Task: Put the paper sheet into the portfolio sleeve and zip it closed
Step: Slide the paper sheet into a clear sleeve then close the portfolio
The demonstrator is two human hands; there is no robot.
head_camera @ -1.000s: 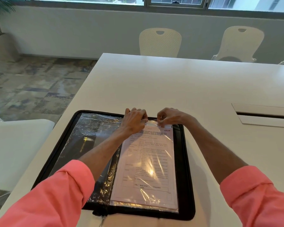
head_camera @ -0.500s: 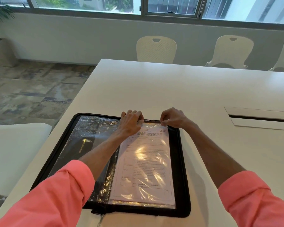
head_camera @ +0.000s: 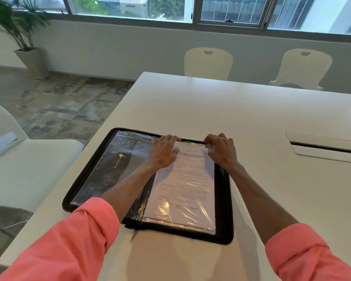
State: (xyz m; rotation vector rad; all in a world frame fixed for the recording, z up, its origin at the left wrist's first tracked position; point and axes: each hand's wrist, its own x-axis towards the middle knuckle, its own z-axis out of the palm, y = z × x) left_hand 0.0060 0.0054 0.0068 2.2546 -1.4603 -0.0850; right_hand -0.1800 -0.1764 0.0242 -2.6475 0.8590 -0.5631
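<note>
A black zip portfolio [head_camera: 224,199] lies open on the white table [head_camera: 211,106]. Its right half holds a clear plastic sleeve with the printed paper sheet [head_camera: 186,185] inside, glare on the plastic. My left hand [head_camera: 163,152] rests palm down on the sleeve's top left corner, fingers apart. At the top right corner my right hand [head_camera: 222,152] has curled fingers pinching the sleeve's upper edge. The left half [head_camera: 114,169] shows crinkled plastic over a dark lining. A zipper pull [head_camera: 134,235] hangs off the near edge at the spine.
A cable hatch [head_camera: 322,148] is set into the table to the right. Two cream chairs [head_camera: 208,61] [head_camera: 304,65] stand at the far side, and a white seat [head_camera: 28,169] is at my left. A potted plant [head_camera: 24,37] stands in the far left corner.
My hands have spread apart along the sleeve's top edge, the left flattening onto the sheet. The paper sits deeper in the sleeve. My head has tilted up.
</note>
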